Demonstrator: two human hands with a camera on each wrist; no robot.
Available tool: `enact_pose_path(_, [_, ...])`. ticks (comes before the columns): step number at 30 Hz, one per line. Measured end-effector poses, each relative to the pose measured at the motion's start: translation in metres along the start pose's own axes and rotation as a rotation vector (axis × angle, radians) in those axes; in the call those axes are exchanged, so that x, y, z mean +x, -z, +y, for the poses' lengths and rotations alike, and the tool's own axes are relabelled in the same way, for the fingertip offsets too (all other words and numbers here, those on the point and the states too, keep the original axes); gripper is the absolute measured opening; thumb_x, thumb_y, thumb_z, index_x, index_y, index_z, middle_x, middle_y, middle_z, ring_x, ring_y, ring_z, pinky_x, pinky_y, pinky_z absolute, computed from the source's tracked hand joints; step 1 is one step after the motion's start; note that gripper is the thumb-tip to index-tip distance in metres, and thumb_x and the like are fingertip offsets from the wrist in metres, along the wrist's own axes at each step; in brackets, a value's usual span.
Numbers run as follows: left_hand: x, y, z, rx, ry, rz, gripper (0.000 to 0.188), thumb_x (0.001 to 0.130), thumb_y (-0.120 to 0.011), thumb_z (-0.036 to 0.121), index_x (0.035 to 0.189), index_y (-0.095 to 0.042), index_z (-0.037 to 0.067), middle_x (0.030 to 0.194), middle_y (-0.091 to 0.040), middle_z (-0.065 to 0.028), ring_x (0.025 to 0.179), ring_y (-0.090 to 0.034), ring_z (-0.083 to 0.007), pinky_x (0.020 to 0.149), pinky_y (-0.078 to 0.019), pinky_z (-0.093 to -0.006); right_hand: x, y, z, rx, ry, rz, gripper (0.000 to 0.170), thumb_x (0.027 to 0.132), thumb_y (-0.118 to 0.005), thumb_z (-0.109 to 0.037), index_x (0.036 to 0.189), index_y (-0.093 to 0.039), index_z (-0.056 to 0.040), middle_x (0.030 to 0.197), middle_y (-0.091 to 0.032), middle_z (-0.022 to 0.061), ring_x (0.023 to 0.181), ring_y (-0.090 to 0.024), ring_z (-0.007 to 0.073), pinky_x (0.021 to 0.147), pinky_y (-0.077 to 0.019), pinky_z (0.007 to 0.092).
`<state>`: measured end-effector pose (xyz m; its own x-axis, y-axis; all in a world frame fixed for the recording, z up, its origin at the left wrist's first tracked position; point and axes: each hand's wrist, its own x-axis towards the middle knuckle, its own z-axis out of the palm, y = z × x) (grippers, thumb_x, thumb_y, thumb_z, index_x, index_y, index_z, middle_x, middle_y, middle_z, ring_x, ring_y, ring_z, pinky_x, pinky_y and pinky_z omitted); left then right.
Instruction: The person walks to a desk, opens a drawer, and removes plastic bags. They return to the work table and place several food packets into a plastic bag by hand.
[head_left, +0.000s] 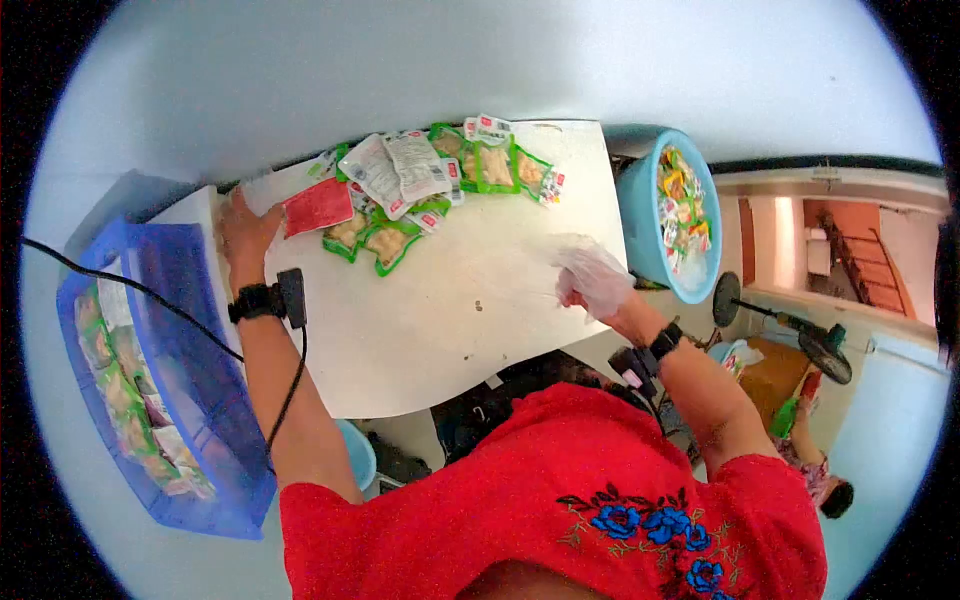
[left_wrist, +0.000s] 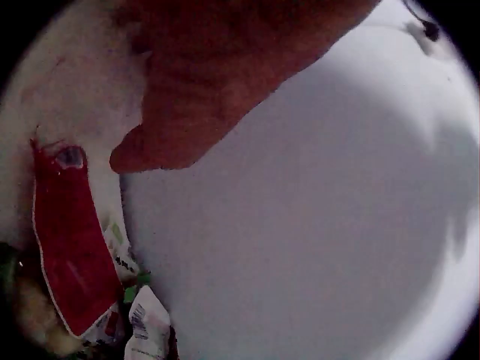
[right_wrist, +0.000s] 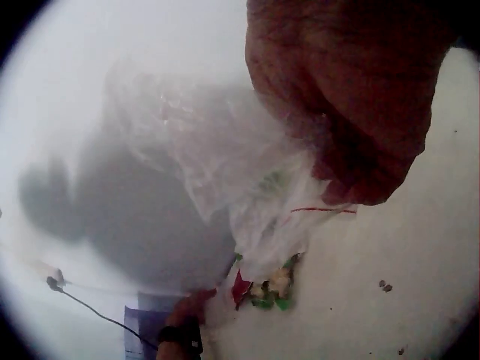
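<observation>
At the white table's left edge, my left hand (head_left: 248, 232) rests beside a red packet (head_left: 318, 208), its thumb spread toward it. In the left wrist view the red packet (left_wrist: 73, 240) lies just past the thumb, apart from it. Over the table's right side my right hand (head_left: 597, 282) holds a crumpled clear plastic bag (right_wrist: 210, 150), its fingers curled in the right wrist view. A thin red line crosses the bag. Silver-white pouches (head_left: 388, 170) and green-edged food packets (head_left: 390, 245) lie heaped along the back of the table.
A blue plastic crate (head_left: 190, 400) with packets inside stands left of the table (head_left: 430, 330). At the right is a light-blue tub (head_left: 640, 200) full of colourful packets. A black cable (head_left: 130, 285) runs over the crate. Beyond, a fan (head_left: 825, 350) and another person (head_left: 810, 460) show.
</observation>
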<state>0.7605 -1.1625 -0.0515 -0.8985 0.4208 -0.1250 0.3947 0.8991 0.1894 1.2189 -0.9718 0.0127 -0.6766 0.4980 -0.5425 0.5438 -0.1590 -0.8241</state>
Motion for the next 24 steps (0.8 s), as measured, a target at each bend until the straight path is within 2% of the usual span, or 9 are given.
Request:
enact_pose_path(2, [-0.008,-0.011,-0.008,0.125,-0.209,0.216,0.069,0.073,-0.070,0.041,0.127,-0.048,0.004,0.132,-0.045,-0.0246,0.120,-0.045,-0.0392,0.094,-0.0405,-0.0525,0.000,0.001,-0.016,-0.302,0.142,-0.054,0.018,0.095,-0.047,-0.020,0.099,-0.055,-0.0052,0.072,-0.054,0.0071,0.067,-0.054,0.0175,0.060,-0.0459,0.0306])
enact_pose_path(5, [-0.051,-0.010,0.024,-0.203,-0.443,0.254,0.063,0.076,-0.069,0.040,0.123,-0.050,0.002,0.127,-0.050,-0.0237,0.119,-0.047,-0.0354,0.097,-0.0397,-0.0447,0.012,-0.004,-0.012,0.549,-0.192,-0.081,0.019,0.092,-0.053,-0.021,0.103,-0.057,-0.0065,0.073,-0.053,0.0042,0.068,-0.054,0.0177,0.061,-0.0466,0.0314])
enact_pose_path(7, [-0.119,0.037,0.078,-0.788,-0.330,-0.307,0.060,0.081,-0.065,0.041,0.124,-0.051,0.000,0.124,-0.053,-0.0221,0.119,-0.049,-0.0302,0.099,-0.0379,-0.0387,0.020,-0.014,-0.018,0.670,-0.208,-0.115,0.020,0.090,-0.056,-0.022,0.103,-0.057,-0.0067,0.072,-0.054,0.0031,0.066,-0.055,0.0177,0.060,-0.0472,0.0314])
enact_pose_path(9, [-0.164,-0.012,0.081,-0.799,-0.394,-0.353,0.056,0.084,-0.064,0.037,0.124,-0.050,0.000,0.122,-0.055,-0.0124,0.109,-0.053,-0.0213,0.093,-0.0411,-0.0338,0.030,-0.027,-0.025,0.724,-0.316,-0.127,0.020,0.090,-0.056,-0.022,0.100,-0.058,-0.0053,0.071,-0.055,0.0034,0.063,-0.055,0.0178,0.057,-0.0466,0.0305])
enact_pose_path(11, [-0.214,0.025,0.109,-1.123,-0.023,-0.782,0.055,0.088,-0.059,0.039,0.130,-0.046,0.006,0.116,-0.057,-0.0053,0.104,-0.053,-0.0178,0.089,-0.0421,-0.0317,0.044,-0.041,-0.024,0.771,-0.371,-0.221,0.022,0.091,-0.056,-0.021,0.102,-0.057,-0.0014,0.071,-0.054,0.0047,0.062,-0.053,0.0176,0.055,-0.0444,0.0290])
enact_pose_path(14, [-0.251,0.026,0.117,-1.269,0.042,-0.694,0.047,0.088,-0.060,0.036,0.121,-0.052,0.004,0.107,-0.057,-0.0042,0.096,-0.053,-0.0140,0.082,-0.0442,-0.0291,0.052,-0.057,-0.034,0.860,-0.473,-0.397,0.022,0.089,-0.059,-0.021,0.103,-0.058,-0.0031,0.072,-0.054,0.0038,0.067,-0.055,0.0181,0.058,-0.0455,0.0293])
enact_pose_path(18, [-0.273,0.053,0.135,-1.470,0.310,-0.381,0.042,0.086,-0.063,0.033,0.115,-0.057,0.004,0.103,-0.060,-0.0048,0.090,-0.057,-0.0153,0.084,-0.0453,-0.0294,0.045,-0.065,-0.035,0.546,-0.163,-0.600,0.023,0.085,-0.064,-0.019,0.102,-0.058,-0.0051,0.077,-0.058,0.0033,0.071,-0.057,0.0163,0.065,-0.0482,0.0300])
enact_pose_path(22, [-0.272,0.069,0.139,-1.258,0.303,-0.434,0.041,0.085,-0.064,0.031,0.116,-0.057,0.003,0.106,-0.061,-0.0061,0.091,-0.060,-0.0171,0.082,-0.0486,-0.0319,0.064,-0.070,-0.016,-0.041,0.329,-0.647,0.026,0.088,-0.056,-0.027,0.104,-0.059,-0.0063,0.083,-0.060,0.0051,0.069,-0.059,0.0173,0.060,-0.0501,0.0318])
enact_pose_path(24, [-0.272,0.060,0.141,-1.280,0.315,-0.373,0.042,0.085,-0.064,0.030,0.117,-0.057,0.003,0.108,-0.061,-0.0069,0.094,-0.060,-0.0180,0.080,-0.0503,-0.0335,0.063,-0.066,-0.022,0.012,0.237,-0.656,0.032,0.091,-0.051,-0.033,0.107,-0.059,-0.0064,0.086,-0.061,0.0057,0.071,-0.060,0.0179,0.057,-0.0496,0.0315])
